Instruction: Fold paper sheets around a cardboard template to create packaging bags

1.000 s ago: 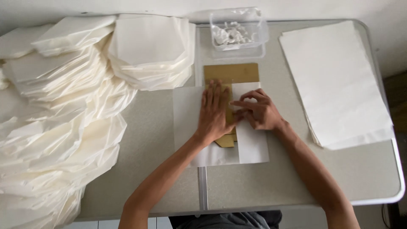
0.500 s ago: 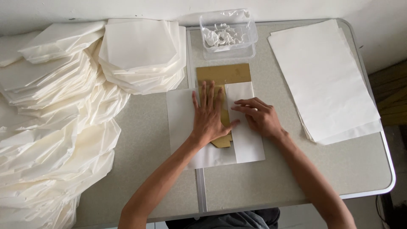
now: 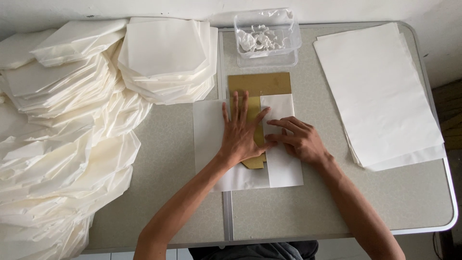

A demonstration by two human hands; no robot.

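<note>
Your left hand (image 3: 243, 132) lies spread flat on the cardboard (image 3: 260, 86) | right hand (image 3: 298, 139) presses the paper (image 3: 284, 163) fold, fingers loosely curled | paper looks thin, limp, easily creased; grip its edges.

Left hand (image 3: 243, 132) flat on the brown template (image 3: 259, 86), right hand (image 3: 298, 139) pressing the white sheet (image 3: 284, 166) folded over it.

Folded stack (image 3: 53, 159) cut off left; tub contents (image 3: 262, 39) indistinct.
</note>
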